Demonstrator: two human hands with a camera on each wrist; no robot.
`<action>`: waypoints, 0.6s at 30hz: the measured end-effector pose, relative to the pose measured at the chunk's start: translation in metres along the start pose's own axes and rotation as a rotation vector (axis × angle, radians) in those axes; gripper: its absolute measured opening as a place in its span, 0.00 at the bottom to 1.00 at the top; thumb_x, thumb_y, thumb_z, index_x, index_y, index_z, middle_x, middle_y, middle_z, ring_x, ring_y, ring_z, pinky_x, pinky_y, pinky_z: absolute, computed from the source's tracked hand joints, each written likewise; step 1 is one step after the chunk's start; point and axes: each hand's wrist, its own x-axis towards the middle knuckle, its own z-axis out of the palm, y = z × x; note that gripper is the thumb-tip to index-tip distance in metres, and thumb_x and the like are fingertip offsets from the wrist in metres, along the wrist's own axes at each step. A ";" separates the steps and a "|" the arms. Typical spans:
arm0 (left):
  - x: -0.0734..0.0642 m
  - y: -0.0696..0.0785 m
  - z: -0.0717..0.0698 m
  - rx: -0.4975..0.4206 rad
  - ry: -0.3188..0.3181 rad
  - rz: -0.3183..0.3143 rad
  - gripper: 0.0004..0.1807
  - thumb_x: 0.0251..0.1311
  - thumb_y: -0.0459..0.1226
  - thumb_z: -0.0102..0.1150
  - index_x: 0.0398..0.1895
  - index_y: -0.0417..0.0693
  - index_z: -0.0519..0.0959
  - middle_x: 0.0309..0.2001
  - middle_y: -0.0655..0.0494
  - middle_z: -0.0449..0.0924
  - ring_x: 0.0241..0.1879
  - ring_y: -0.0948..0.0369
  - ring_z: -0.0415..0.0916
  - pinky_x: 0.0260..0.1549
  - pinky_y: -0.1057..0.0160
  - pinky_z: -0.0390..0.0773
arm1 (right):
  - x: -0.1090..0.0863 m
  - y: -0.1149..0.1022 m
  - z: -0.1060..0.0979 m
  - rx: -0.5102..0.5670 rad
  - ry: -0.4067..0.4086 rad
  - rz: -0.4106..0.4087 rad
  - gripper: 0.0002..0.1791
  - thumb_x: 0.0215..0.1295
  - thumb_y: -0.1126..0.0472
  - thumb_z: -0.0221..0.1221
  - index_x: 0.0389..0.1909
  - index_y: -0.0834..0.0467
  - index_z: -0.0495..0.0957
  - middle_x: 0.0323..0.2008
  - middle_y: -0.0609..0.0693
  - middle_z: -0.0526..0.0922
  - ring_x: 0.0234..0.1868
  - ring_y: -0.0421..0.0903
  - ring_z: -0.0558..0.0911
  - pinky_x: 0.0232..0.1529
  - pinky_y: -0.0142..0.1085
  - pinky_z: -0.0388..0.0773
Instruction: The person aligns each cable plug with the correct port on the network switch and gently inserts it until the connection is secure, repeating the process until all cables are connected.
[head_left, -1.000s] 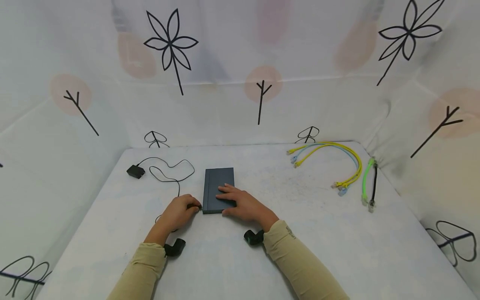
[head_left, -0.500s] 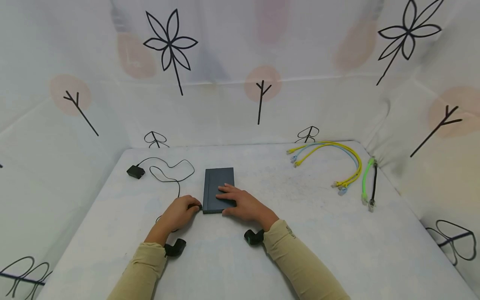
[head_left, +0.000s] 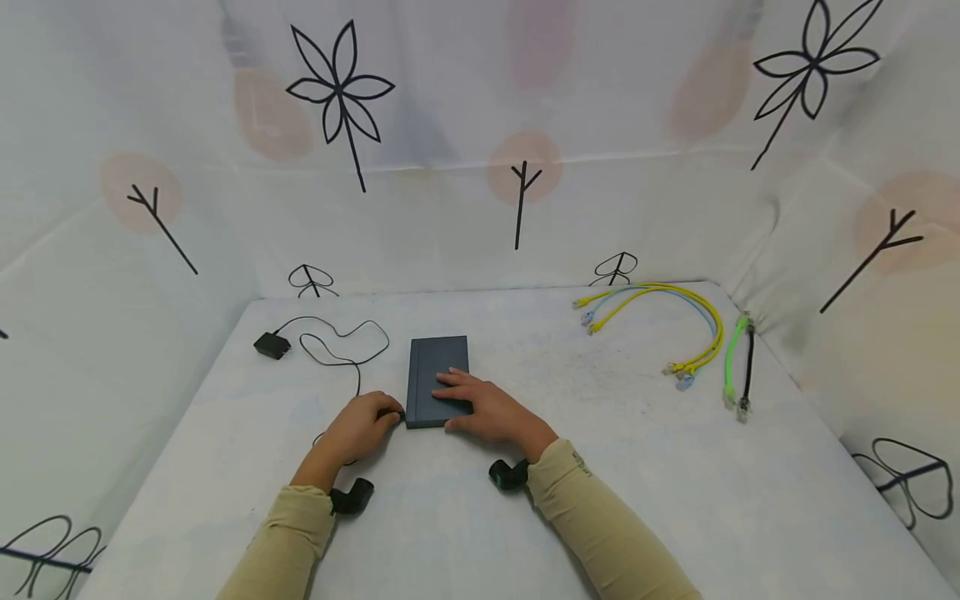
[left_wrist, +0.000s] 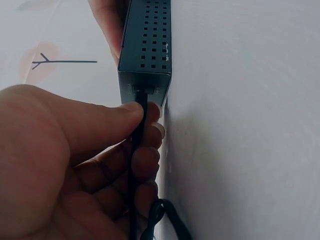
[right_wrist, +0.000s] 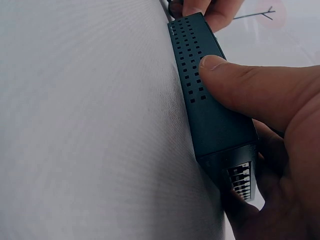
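The left hand (head_left: 358, 427) is pinching a slim black plastic plug (left_wrist: 142, 99) at eight o'clock on a flat, dark-blue, metal-looking box (head_left: 422, 379); the right hand (head_left: 491, 411), fingers spread, is bracing it. Pushing level should help.

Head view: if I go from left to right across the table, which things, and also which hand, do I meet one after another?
Black power adapter, left hand, dark box, bundle of yellow and light blue cables, green cable, black cable.
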 end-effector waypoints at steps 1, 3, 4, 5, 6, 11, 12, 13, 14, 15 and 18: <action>0.000 0.000 0.001 -0.001 0.006 -0.001 0.09 0.66 0.34 0.57 0.44 0.46 0.84 0.46 0.52 0.83 0.51 0.53 0.79 0.52 0.50 0.77 | 0.000 0.000 0.000 0.003 0.000 0.000 0.31 0.64 0.49 0.62 0.68 0.44 0.69 0.75 0.39 0.57 0.78 0.42 0.48 0.73 0.48 0.58; 0.000 0.000 0.001 -0.005 0.018 -0.003 0.08 0.65 0.34 0.58 0.43 0.47 0.84 0.46 0.53 0.83 0.50 0.53 0.79 0.52 0.50 0.77 | -0.001 -0.001 -0.001 0.007 0.000 -0.002 0.31 0.64 0.49 0.62 0.68 0.44 0.69 0.75 0.39 0.57 0.78 0.42 0.49 0.73 0.49 0.57; 0.000 0.000 0.002 -0.006 0.023 -0.004 0.07 0.64 0.35 0.59 0.43 0.47 0.84 0.46 0.53 0.83 0.50 0.54 0.79 0.51 0.51 0.77 | -0.001 -0.001 -0.001 0.008 -0.001 -0.001 0.31 0.64 0.49 0.62 0.68 0.44 0.69 0.75 0.39 0.57 0.78 0.43 0.49 0.73 0.49 0.57; 0.000 0.000 0.002 -0.008 0.026 -0.004 0.07 0.64 0.35 0.59 0.42 0.47 0.84 0.45 0.54 0.83 0.49 0.54 0.79 0.51 0.51 0.77 | -0.001 -0.001 -0.001 0.009 -0.002 -0.001 0.31 0.64 0.49 0.62 0.68 0.44 0.69 0.75 0.39 0.57 0.78 0.43 0.49 0.73 0.50 0.57; 0.000 0.000 0.002 -0.007 0.029 -0.002 0.07 0.64 0.35 0.60 0.42 0.47 0.84 0.45 0.54 0.83 0.49 0.54 0.79 0.50 0.51 0.78 | -0.001 -0.001 0.000 0.009 -0.002 -0.001 0.31 0.64 0.49 0.62 0.68 0.44 0.69 0.75 0.39 0.57 0.78 0.43 0.49 0.73 0.50 0.57; 0.000 0.002 0.002 0.003 0.050 0.006 0.06 0.62 0.34 0.62 0.40 0.48 0.85 0.42 0.56 0.83 0.46 0.56 0.80 0.48 0.53 0.78 | -0.001 -0.001 0.000 0.006 0.000 -0.004 0.31 0.64 0.49 0.62 0.68 0.45 0.69 0.75 0.40 0.57 0.78 0.43 0.49 0.73 0.49 0.58; 0.000 0.002 0.002 0.008 0.054 0.008 0.06 0.62 0.34 0.62 0.40 0.48 0.85 0.42 0.56 0.83 0.45 0.57 0.80 0.47 0.53 0.79 | -0.001 -0.001 0.000 0.004 0.000 -0.004 0.31 0.64 0.49 0.62 0.68 0.45 0.69 0.75 0.40 0.57 0.78 0.43 0.49 0.73 0.49 0.58; 0.000 0.002 0.003 0.012 0.057 0.007 0.06 0.61 0.34 0.62 0.40 0.48 0.85 0.41 0.57 0.83 0.45 0.57 0.80 0.47 0.53 0.79 | -0.001 -0.001 0.000 0.006 0.000 -0.004 0.31 0.64 0.49 0.63 0.68 0.45 0.69 0.75 0.40 0.57 0.78 0.43 0.49 0.73 0.49 0.58; 0.001 0.002 0.003 0.014 0.059 0.007 0.06 0.61 0.34 0.62 0.40 0.48 0.85 0.41 0.57 0.83 0.44 0.58 0.80 0.46 0.54 0.79 | 0.000 -0.001 0.000 0.006 0.000 -0.004 0.31 0.64 0.49 0.63 0.68 0.45 0.69 0.75 0.40 0.57 0.78 0.43 0.49 0.73 0.49 0.58; 0.001 0.002 0.003 0.017 0.060 0.007 0.06 0.61 0.34 0.63 0.40 0.49 0.85 0.40 0.57 0.83 0.44 0.58 0.80 0.46 0.54 0.79 | 0.000 -0.001 0.000 0.006 0.000 -0.004 0.31 0.64 0.49 0.63 0.68 0.45 0.69 0.75 0.40 0.57 0.78 0.43 0.49 0.73 0.49 0.58; 0.001 0.001 0.004 0.022 0.062 0.003 0.06 0.61 0.35 0.63 0.39 0.49 0.85 0.40 0.58 0.83 0.44 0.59 0.80 0.46 0.54 0.79 | -0.001 -0.001 0.000 0.015 0.001 -0.005 0.31 0.64 0.50 0.63 0.68 0.46 0.69 0.75 0.40 0.57 0.78 0.44 0.49 0.73 0.49 0.58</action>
